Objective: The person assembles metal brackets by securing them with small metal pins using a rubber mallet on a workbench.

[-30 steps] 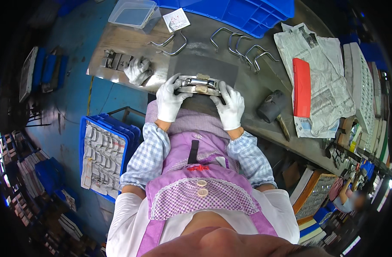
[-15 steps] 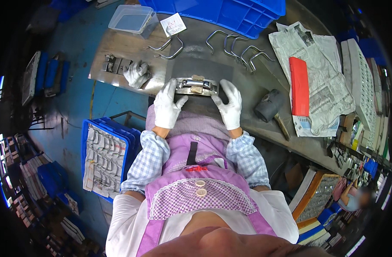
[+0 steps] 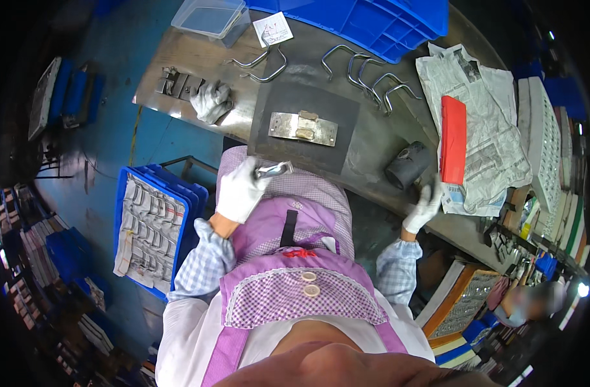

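Note:
My left hand, in a white glove, is closed around one end of a shiny curved metal handle, held off the front edge of the workbench. Beyond it, a flat metal fixture with a raised middle block lies on a dark mat. My gloved right hand is at the bench's right front edge, just below the black mallet head. It covers where the mallet's handle runs, and its fingers are blurred, so its grip cannot be made out.
Several bent metal handles lie toward the back, before a blue crate. A crumpled grey glove sits left, near metal blocks. A red case rests on newspaper. Left of me stands a blue bin of handles.
The shiny handle has come off the fixture and moved toward me in my left hand. My right hand has left the fixture and moved right, to the mallet.

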{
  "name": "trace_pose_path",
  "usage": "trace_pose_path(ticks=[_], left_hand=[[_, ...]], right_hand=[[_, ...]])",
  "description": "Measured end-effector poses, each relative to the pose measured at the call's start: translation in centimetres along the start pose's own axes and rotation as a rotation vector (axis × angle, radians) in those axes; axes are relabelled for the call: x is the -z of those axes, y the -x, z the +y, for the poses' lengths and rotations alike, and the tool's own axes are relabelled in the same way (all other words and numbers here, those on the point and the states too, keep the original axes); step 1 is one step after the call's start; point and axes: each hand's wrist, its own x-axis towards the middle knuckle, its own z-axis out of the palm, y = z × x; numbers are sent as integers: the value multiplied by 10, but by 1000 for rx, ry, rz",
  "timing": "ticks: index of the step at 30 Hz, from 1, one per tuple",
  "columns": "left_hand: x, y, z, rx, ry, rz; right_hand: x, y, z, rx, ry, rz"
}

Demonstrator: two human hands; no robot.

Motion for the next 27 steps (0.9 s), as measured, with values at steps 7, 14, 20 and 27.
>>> trace_pose_path(ticks=[7,14,20,27], left_hand=[[-14,-27,29,-442,73,170],[-60,-47,18,-141,-11,-59],[-55,-49,7,-132,39,-49],[-53,-32,29,-204,128,-190]], right_hand=[[-21,-6,30,-221,85,-333],[-41,-1,-180,-420,-163,-856],[-33,-3,-97,286,-82,-1027],[-19,-34,-75,533,832,-427]])
